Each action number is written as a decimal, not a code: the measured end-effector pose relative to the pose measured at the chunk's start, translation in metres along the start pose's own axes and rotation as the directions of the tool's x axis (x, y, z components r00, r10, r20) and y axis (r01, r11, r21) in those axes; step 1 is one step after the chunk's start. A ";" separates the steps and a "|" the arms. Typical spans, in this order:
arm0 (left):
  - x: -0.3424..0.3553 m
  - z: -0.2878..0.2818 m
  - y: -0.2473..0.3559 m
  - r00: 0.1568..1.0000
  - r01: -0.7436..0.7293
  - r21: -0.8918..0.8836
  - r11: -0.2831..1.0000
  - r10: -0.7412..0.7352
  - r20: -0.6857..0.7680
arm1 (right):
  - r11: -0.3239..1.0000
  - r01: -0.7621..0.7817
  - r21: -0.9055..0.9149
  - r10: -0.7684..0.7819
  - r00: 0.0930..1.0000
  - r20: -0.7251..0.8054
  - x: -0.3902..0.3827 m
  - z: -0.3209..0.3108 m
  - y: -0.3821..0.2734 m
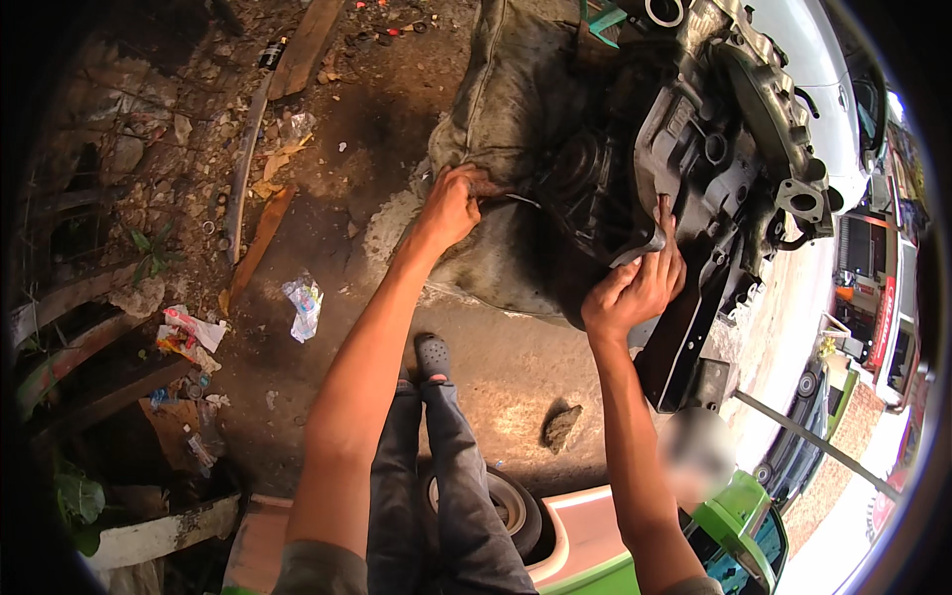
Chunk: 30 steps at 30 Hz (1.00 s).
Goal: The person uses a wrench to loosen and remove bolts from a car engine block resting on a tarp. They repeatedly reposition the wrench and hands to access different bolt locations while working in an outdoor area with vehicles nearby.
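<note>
A car engine (pixel 684 129) with bare metal castings and dark, greasy parts lies at the upper right on a stained grey cloth or sack (pixel 501 109). My left hand (pixel 456 206) is closed at the engine's left side, over the cloth. From its fingertips a thin, shiny metal rod (pixel 524 200) points toward a round, dark pulley-like part (pixel 577 164); its other end is hidden in the hand. At the engine's near edge my right hand (pixel 637 288) grips a curved grey metal piece (pixel 640 248), with a finger stretched up along the casting.
A long black metal panel (pixel 684 347) stands beside my right forearm. A stone (pixel 562 428) and crumpled plastic (pixel 303 307) lie on the dirt floor. Planks (pixel 263 238) and rubble are at left. Behind my legs are a wheel (pixel 506 511) and a pink-and-green body panel (pixel 580 535).
</note>
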<state>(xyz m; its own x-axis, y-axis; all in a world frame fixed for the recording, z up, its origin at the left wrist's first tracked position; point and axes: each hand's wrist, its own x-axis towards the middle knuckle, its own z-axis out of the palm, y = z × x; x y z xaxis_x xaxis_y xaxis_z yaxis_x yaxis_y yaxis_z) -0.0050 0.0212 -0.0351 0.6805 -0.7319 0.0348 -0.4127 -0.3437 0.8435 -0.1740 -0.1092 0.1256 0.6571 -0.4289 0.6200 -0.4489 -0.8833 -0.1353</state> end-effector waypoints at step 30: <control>0.009 -0.010 0.023 0.998 -0.003 -0.071 0.997 -0.002 -0.069 | 1.000 -0.008 0.005 0.009 1.000 -0.023 0.004 0.003 -0.004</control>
<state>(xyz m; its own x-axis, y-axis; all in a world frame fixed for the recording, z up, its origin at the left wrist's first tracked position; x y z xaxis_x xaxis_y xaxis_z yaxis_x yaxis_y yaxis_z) -0.0026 0.0128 -0.0101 0.7214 -0.6890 0.0698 -0.3707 -0.2991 0.8792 -0.1681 -0.1081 0.1266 0.6393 -0.4320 0.6362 -0.4516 -0.8805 -0.1442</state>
